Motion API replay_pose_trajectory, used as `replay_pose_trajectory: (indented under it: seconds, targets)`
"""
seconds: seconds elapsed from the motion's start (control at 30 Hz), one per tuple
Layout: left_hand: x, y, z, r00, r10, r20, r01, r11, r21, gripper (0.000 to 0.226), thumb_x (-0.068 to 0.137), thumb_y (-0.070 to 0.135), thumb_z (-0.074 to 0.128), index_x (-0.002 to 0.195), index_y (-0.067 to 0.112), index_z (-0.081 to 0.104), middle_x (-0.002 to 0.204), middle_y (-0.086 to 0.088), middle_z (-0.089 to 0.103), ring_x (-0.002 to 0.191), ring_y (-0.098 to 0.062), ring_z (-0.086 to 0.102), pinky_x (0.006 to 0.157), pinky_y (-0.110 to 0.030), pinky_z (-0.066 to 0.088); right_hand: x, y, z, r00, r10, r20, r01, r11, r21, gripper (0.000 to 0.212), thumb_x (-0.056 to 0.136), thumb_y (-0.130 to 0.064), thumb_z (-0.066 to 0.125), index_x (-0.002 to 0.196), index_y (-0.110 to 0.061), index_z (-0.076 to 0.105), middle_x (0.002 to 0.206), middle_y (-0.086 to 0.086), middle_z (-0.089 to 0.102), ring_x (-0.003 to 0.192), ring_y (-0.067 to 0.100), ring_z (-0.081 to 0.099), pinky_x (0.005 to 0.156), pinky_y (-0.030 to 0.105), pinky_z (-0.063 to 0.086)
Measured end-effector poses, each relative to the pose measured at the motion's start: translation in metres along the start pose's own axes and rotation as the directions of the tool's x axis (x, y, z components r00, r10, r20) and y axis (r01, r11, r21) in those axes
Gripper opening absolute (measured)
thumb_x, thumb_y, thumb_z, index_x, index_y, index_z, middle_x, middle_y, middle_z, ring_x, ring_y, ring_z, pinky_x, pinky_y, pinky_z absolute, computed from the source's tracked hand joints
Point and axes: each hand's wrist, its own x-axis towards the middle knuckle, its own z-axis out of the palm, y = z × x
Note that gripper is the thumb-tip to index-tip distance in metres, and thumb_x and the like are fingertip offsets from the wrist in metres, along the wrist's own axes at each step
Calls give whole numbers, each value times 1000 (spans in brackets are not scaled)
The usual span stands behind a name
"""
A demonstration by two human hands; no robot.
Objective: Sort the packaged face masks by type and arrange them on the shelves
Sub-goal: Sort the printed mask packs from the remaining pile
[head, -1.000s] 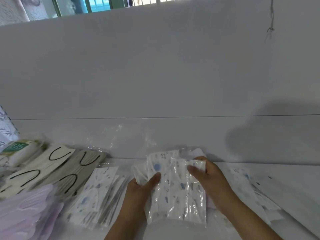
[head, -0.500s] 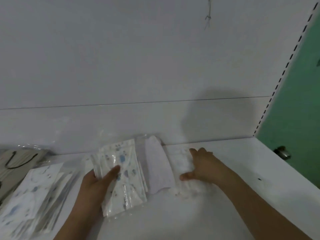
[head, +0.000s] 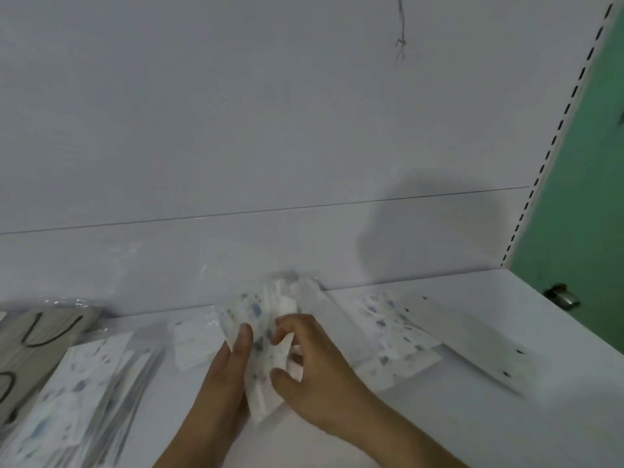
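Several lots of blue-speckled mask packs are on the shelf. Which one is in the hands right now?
The middle bundle of speckled packs, gripped by the left hand and right hand. The left stack and the right packs lie untouched on the shelf.

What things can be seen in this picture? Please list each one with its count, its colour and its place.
held packs: several, exact count unclear, white with blue print, in clear wrap, centre, between both hands
left pile: one fanned pile, white with blue print, lower left of the shelf
right packs: a few, white with blue print, flat on the shelf right of the hands
plain pack: one, white, flat just left of the hands
grey packs: at least two, grey with black loops, far left
strip: one, white with dark holes, lying on the right
shelf: one, white
back panel: white
wall: green, right edge
knob: one, metal, on the right
left hand: grips the held packs
right hand: pinches them
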Motion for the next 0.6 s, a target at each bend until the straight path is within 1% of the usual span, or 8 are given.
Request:
replay_pose_trajectory:
  seconds: [0.07,0.17,0.27,0.33,0.4,0.47,0.53,0.6]
  targets:
    - [5,-2,-8,997,45,-58,-37,990,138,43,86,25,67,128,14,62,119,-16,72,106,-34,72,98,-53,53,6,2,-18,979,125,160,-177,912,371,35,85,-10,62,108,-33,50,129,-3,52,114,10,58,96,43,53]
    - [7,-6,-16,992,42,-120,-20,984,177,33,90,8,67,122,13,66,114,-16,74,99,-35,74,88,-50,56,12,8,-47,928,16,372,-260,743,616,28,94,-1,53,118,-15,49,138,0,55,126,22,56,103,51,47]
    - [3,-4,-7,1000,4,12,-5,995,100,42,89,31,69,127,15,63,118,-13,73,108,-34,71,92,-47,53,16,16,-47,931,-2,366,-244,743,623,20,100,-16,50,119,-13,46,146,-5,48,127,23,55,106,52,44]
    - [5,-8,-4,998,59,12,-60,963,261,68,66,51,86,121,18,65,110,-8,77,100,-26,74,80,-39,61,16,19,-37,947,-26,321,-175,796,580,31,102,-29,46,127,-10,43,148,-6,41,126,23,55,102,53,48]
    - [7,-10,-3,993,115,-30,-93,909,406,50,73,36,86,117,20,67,105,-5,78,91,-18,76,76,-33,62,17,18,-30,953,-112,282,-49,861,507,44,101,-40,42,139,-18,38,150,-10,36,125,18,56,95,47,54]
    - [8,-10,-6,989,113,-91,-73,928,365,28,88,16,73,115,17,70,105,-7,78,94,-23,76,86,-46,60,20,17,-38,978,-145,149,94,947,306,47,101,-40,40,147,-30,33,148,-20,37,118,10,60,85,34,57]
    - [9,-7,-9,989,62,-132,-28,968,248,26,91,10,68,117,11,70,105,-11,77,97,-32,75,93,-54,55,24,29,-58,982,-146,-121,109,957,-267,47,99,-48,45,143,-34,37,140,-21,43,108,6,61,82,28,54]
    - [7,-5,-8,990,38,-138,-13,984,178,27,92,7,65,119,10,69,107,-14,77,98,-35,74,95,-55,53,27,52,-78,970,39,-241,-212,624,-752,58,90,-65,48,135,-29,43,133,-9,48,113,15,54,86,33,47]
